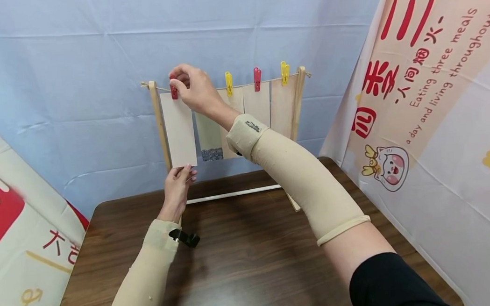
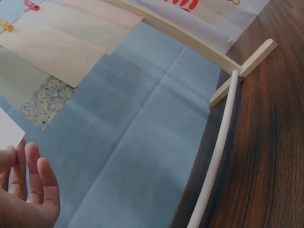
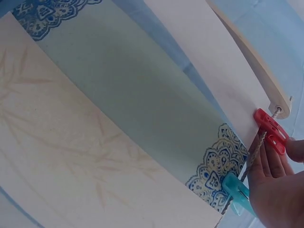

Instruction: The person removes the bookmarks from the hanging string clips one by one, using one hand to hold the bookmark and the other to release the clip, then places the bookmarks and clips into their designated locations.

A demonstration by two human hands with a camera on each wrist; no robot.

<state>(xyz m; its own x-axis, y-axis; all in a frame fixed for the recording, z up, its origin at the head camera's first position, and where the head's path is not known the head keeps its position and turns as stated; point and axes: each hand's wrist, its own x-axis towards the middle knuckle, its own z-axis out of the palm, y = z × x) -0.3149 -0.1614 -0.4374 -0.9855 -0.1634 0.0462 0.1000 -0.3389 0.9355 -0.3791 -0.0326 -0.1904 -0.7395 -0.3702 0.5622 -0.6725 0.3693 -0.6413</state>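
My right hand point(image 1: 199, 88) pinches a red clothespin point(image 1: 174, 92) at the rope's left end, by the top of a plain white paper strip point(image 1: 179, 129). In the right wrist view, that red clothespin point(image 3: 268, 124) sits across the rope, its jaws at the paper's edge, with my thumb and fingers around its handles. My left hand point(image 1: 176, 192) holds the strip's bottom edge; the left wrist view shows thumb and fingers pinching the paper's corner point(image 2: 9, 133). Beside it hangs a green strip point(image 3: 128, 90) with blue lace-patterned ends, held by a teal clothespin point(image 3: 233, 190).
A wooden frame point(image 1: 299, 98) carries the rope, with a white bar point(image 1: 235, 194) low between its legs. Further right, pale strips point(image 1: 256, 108) hang from a yellow clothespin point(image 1: 229, 84), a red one and another yellow one. The frame stands on a dark wooden table point(image 1: 251, 255) before a blue cloth point(image 1: 99, 110).
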